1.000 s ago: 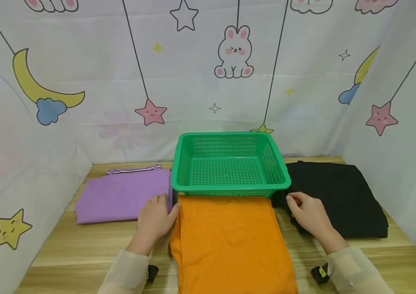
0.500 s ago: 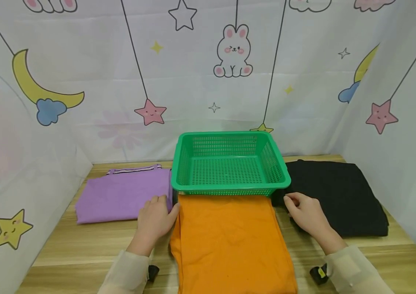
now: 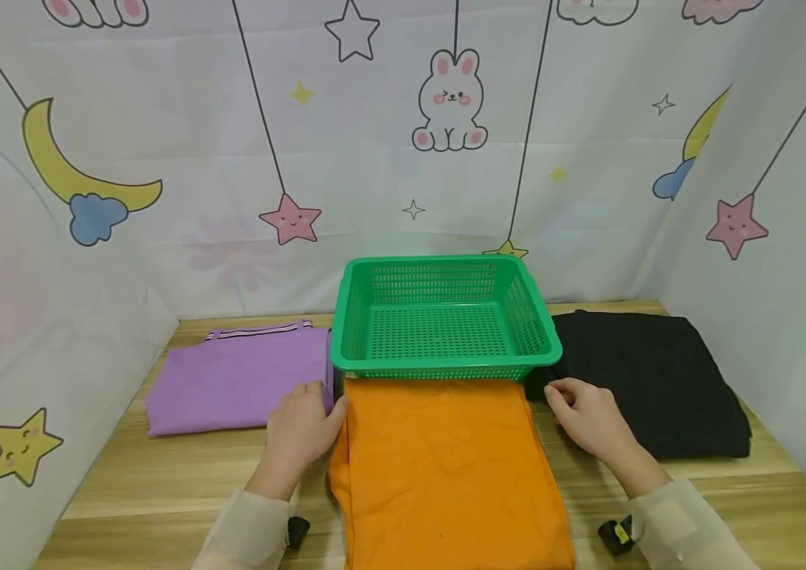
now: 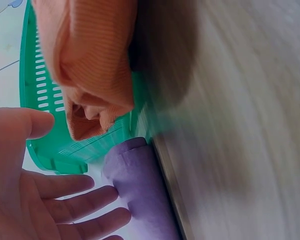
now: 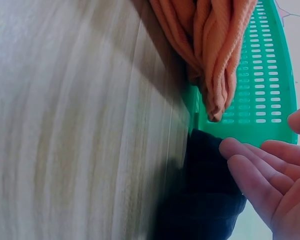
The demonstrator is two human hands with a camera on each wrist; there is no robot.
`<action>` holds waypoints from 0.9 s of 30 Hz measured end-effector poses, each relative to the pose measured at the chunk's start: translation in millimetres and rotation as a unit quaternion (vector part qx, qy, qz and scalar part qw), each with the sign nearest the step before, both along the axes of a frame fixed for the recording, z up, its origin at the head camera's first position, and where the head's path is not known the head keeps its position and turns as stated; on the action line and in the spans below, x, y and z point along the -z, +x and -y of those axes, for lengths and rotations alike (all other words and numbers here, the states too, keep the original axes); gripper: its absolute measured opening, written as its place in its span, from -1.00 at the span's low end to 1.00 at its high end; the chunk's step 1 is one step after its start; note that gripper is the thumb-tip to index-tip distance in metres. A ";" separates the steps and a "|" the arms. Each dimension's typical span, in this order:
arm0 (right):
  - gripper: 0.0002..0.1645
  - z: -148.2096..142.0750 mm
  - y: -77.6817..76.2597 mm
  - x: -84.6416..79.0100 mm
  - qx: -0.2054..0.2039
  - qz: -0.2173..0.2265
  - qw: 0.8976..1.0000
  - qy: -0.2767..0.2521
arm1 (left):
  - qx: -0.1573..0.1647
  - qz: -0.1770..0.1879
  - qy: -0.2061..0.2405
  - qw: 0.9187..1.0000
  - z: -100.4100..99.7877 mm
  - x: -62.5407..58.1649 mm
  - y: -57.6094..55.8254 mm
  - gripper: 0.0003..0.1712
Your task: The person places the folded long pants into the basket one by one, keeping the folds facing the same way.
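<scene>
A folded orange garment [image 3: 453, 475] lies in the middle of the wooden table, its far edge at the green basket. My left hand [image 3: 299, 423] is between it and a folded purple garment [image 3: 232, 388]. In the left wrist view, the fingers [image 4: 85, 205] are spread and loose by the purple fabric [image 4: 140, 185], holding nothing. Its thumb is near the orange edge; whether they touch I cannot tell. On the other side, my right hand [image 3: 588, 416] is by a folded black garment [image 3: 659, 380], its loosely bent fingers [image 5: 255, 185] around nothing in the right wrist view.
The green plastic basket [image 3: 446, 366] stands at the back centre, with nothing inside. Behind and beside the table [image 3: 118, 491] hangs a white printed curtain [image 3: 374, 158]. Dark wrist straps [image 3: 617, 534] show at both sleeves.
My right hand has shifted slightly left, towards the orange garment. The left hand, garments and basket have stayed put, while the head view has drifted a little.
</scene>
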State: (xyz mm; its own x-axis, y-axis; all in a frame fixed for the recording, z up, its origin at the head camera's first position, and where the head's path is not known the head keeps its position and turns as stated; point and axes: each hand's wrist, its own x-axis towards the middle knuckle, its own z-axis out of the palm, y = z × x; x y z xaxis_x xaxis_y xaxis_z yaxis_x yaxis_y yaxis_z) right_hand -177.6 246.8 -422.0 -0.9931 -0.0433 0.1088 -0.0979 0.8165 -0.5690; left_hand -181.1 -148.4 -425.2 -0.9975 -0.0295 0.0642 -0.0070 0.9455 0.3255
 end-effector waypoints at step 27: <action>-0.58 8.6 4.1 4.8 -0.037 0.025 0.999 0.029 | -0.010 0.008 0.014 1.000 -3.4 -1.3 3.5 -0.28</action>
State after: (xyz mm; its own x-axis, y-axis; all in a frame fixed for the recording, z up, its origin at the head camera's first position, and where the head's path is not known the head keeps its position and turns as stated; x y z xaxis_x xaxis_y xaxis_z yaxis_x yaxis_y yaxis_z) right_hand -173.5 238.2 -426.7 -0.9911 -0.1213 0.0546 -0.1318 0.8394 -0.5273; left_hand -177.6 -144.9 -423.9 -0.9976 -0.0511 0.0465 -0.0315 0.9357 0.3514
